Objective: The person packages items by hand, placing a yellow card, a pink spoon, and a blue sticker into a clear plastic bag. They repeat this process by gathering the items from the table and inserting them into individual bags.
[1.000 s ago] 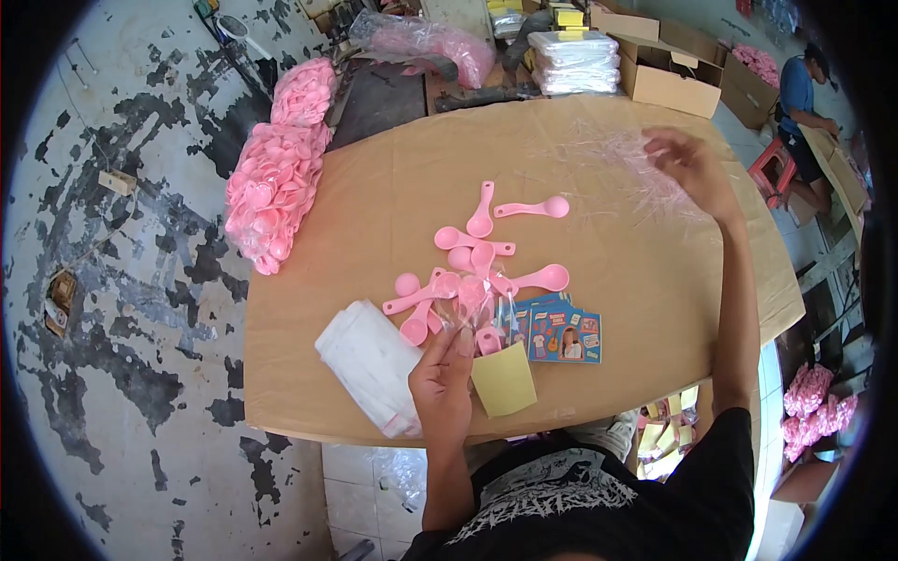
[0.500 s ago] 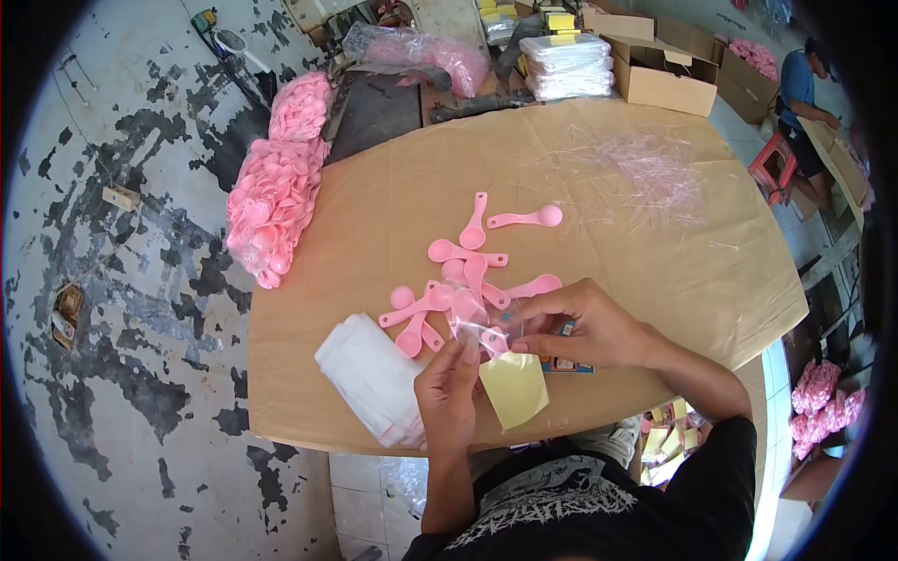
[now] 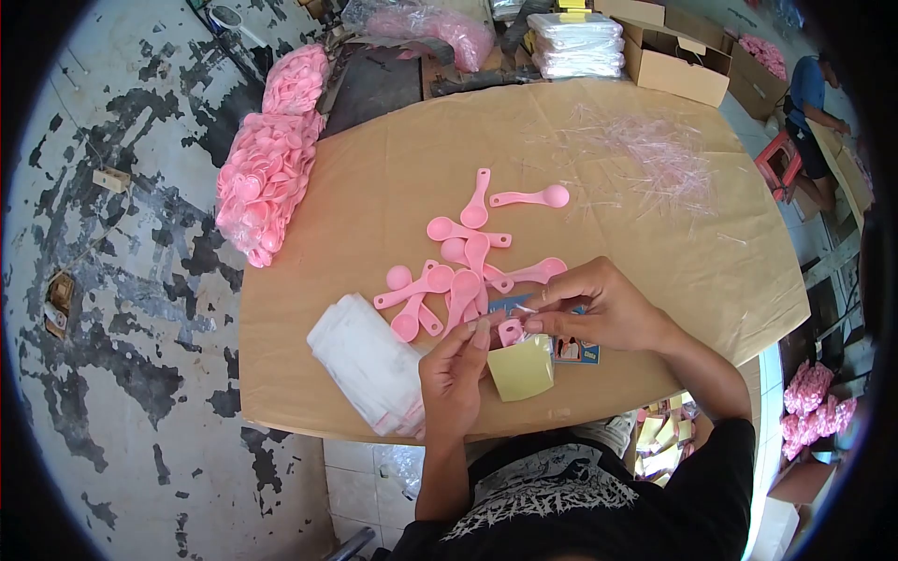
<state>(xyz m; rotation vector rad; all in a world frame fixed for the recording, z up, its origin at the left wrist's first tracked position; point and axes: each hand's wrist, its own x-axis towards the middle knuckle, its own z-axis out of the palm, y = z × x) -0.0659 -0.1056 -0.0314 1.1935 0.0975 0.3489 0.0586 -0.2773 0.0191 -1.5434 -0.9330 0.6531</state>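
Note:
Below the scattered spoons, both hands meet around a small clear plastic bag (image 3: pixel 499 338) with a pink spoon handle (image 3: pixel 510 331) showing at it. My left hand (image 3: pixel 455 376) pinches its left side between thumb and fingers. My right hand (image 3: pixel 599 307) is closed, thumb against fingers, on the right side of the bag. Just under the fingers is a yellow paper square (image 3: pixel 522 370). Partly covered by my right hand, a blue printed card (image 3: pixel 576 350) lies on the table. Several pink measuring spoons (image 3: pixel 464 288) lie beyond my hands. A stack of white plastic bags (image 3: pixel 367 366) is beside my left hand.
Brown paper covers the table (image 3: pixel 355 206). Bags of pink spoons (image 3: pixel 267 178) stand at its left edge. Thin clear strips (image 3: pixel 655 168) lie at the far right. Behind are packed plastic bags (image 3: pixel 578 45) and a cardboard box (image 3: pixel 683 70). A person (image 3: pixel 812 103) sits at far right.
The view has tipped down slightly, so the table things appear higher. The clear bag has turned and dropped toward the yellow paper, and my fingers have come closer together over it.

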